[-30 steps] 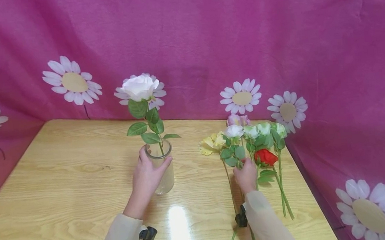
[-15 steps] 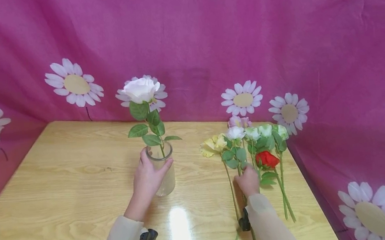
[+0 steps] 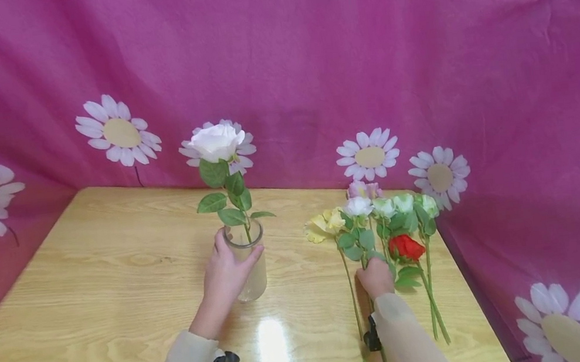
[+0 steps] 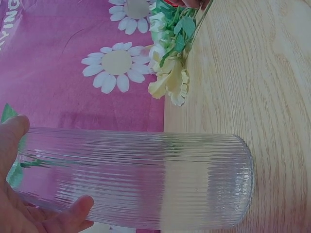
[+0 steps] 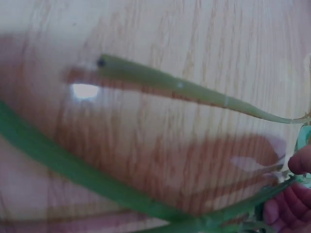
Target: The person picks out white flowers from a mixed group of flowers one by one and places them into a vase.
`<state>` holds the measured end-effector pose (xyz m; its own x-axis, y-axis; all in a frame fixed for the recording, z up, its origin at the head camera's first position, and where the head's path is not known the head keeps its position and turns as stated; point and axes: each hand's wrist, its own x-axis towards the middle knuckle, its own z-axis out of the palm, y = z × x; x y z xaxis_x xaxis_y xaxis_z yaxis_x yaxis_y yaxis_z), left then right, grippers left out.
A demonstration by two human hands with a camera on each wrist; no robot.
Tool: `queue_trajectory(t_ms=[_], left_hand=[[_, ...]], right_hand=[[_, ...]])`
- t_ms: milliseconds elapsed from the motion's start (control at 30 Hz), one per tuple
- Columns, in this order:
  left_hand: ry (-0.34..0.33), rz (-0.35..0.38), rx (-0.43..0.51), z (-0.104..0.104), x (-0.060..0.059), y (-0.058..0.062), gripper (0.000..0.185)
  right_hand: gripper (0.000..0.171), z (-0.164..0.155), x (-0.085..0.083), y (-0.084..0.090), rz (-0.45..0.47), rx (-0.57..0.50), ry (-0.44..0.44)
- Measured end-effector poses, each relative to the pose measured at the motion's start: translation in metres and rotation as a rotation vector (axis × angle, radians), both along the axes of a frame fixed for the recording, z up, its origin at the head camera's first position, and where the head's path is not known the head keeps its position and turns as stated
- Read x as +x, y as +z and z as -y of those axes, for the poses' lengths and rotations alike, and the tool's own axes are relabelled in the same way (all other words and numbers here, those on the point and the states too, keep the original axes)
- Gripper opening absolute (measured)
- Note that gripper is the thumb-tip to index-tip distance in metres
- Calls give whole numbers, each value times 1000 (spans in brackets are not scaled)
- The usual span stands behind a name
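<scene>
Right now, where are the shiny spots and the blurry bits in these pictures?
Head view: bright glare streaks the table, in front of the glass vase; right wrist view: a small white glare spot near the upper stem's end, the lower green stem looks soft and blurry, brownish shadows nearby; left wrist view: the vase's ribs streak what shows through.

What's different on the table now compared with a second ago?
The right hand has moved slightly down the stem of the small white flower; its fingers now pinch that stem, though I can't tell whether the grip is new. The head view also shifted a little. The left hand still holds the vase with the white rose, and the other flowers lie as before.
</scene>
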<state>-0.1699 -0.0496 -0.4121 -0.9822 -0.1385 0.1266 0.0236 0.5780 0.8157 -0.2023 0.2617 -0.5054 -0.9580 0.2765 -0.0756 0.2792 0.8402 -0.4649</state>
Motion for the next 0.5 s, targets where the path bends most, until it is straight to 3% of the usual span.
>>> queue_trajectory(t_ms=[500], left_hand=[[20, -26, -6, -2, 1, -1, 82]], right_hand=[[12, 0, -6, 0, 14, -7, -30]])
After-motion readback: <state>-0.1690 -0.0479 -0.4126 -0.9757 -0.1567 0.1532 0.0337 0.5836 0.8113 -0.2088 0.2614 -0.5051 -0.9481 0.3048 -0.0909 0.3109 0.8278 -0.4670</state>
